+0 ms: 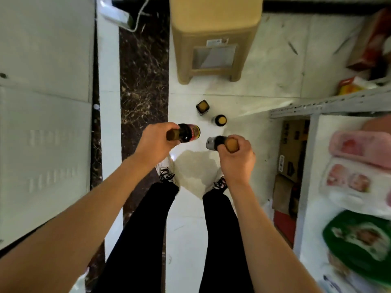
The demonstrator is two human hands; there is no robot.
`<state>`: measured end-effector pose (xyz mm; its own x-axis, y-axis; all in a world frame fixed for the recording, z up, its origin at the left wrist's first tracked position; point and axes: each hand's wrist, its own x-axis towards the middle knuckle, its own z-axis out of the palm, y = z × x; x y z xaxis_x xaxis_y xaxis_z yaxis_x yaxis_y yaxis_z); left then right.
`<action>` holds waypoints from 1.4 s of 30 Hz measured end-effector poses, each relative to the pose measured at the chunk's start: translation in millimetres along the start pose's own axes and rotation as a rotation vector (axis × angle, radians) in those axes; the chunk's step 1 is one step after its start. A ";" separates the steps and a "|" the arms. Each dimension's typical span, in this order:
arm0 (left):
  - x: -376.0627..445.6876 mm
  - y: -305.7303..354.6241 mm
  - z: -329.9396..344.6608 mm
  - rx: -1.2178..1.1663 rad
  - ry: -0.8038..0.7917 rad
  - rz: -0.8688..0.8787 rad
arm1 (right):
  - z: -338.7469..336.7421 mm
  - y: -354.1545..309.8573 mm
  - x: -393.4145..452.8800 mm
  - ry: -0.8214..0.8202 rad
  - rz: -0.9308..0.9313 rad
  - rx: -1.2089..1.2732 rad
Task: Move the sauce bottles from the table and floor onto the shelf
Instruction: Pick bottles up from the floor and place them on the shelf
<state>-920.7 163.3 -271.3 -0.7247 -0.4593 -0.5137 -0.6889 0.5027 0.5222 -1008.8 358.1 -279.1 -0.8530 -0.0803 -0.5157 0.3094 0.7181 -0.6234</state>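
I'm looking straight down at a pale tiled floor (275, 60), with the metal shelf (306, 106) on the right, its boards already carrying wrapped packets, and a tan plastic stool (213, 39) at the far side. My left hand (154, 142) is curled round the neck of a dark sauce bottle (189, 133). My right hand (237, 157) grips a second bottle (215, 142) the same way, just under its tan cap. Both bottles hang above the floor, between my shoes and the shelf. Two more bottles stand on the floor a little farther off: a squarish one (202, 107) and a round one (220, 119), close together.

I judge this to be the carrying step. Next I must swing both bottles right and set them upright on a free patch of shelf, then return for the pair.
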 end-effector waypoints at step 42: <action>-327.3 492.4 -333.6 -1.216 -0.569 1.013 | -464.5 -297.3 -397.5 1.208 -0.678 0.549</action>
<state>-1028.9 316.8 381.1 -0.9426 0.1137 0.3139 0.2085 -0.5338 0.8195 -957.0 497.6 384.2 -0.6354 0.5202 0.5706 -0.3972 0.4135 -0.8193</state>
